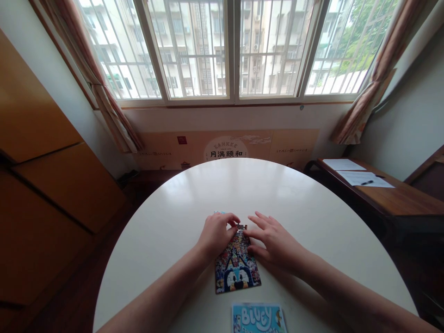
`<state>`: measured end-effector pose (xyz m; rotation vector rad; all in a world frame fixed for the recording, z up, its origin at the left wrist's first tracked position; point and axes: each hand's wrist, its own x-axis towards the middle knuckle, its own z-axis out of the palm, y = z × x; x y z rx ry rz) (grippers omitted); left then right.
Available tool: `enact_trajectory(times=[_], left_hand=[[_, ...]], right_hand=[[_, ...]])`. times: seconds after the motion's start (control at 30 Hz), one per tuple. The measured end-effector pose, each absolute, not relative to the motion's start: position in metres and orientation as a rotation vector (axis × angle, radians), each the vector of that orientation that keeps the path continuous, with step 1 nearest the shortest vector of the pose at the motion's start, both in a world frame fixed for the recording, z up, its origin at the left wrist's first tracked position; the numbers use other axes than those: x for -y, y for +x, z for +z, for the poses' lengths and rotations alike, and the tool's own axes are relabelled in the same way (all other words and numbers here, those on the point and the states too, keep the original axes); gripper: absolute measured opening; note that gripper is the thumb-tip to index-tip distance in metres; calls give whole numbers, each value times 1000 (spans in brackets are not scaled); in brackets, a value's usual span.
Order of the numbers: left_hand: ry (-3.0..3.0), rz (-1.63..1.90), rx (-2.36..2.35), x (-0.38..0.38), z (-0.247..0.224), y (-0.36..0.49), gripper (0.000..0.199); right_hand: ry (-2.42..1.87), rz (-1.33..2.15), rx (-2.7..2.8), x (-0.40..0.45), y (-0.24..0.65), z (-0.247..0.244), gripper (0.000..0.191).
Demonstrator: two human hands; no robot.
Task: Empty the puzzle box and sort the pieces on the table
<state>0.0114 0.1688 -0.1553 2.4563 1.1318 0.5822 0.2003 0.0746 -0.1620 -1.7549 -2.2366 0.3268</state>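
A jigsaw puzzle (pixel 237 259) with a blue cartoon dog's face and a crowd of small figures lies on the white round table. At its far edge my left hand (pixel 215 235) pinches a small dark puzzle piece (pixel 242 227) between thumb and fingertips. Whether that piece touches the rest of the puzzle, I cannot tell. My right hand (pixel 274 237) hovers over the puzzle's right side with its fingers spread, thumb close to the edge. Part of the puzzle's upper left is hidden by my left hand.
Nearest me is a light-blue box or booklet marked "BLUEY" (pixel 258 317). A bit of something blue (pixel 219 212) shows behind my left hand. The round table (pixel 156 226) curves away toward the window. Papers (pixel 362 179) and a pen lie on a wooden side table (pixel 398 201) at right.
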Motion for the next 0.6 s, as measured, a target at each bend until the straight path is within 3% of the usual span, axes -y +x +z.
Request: enact_trajectory(times=[0.6], left_hand=[[2482,678,-1071,-169,-159,15,24]], right_hand=[[-1628,188,2094,-83,205,-172,31]])
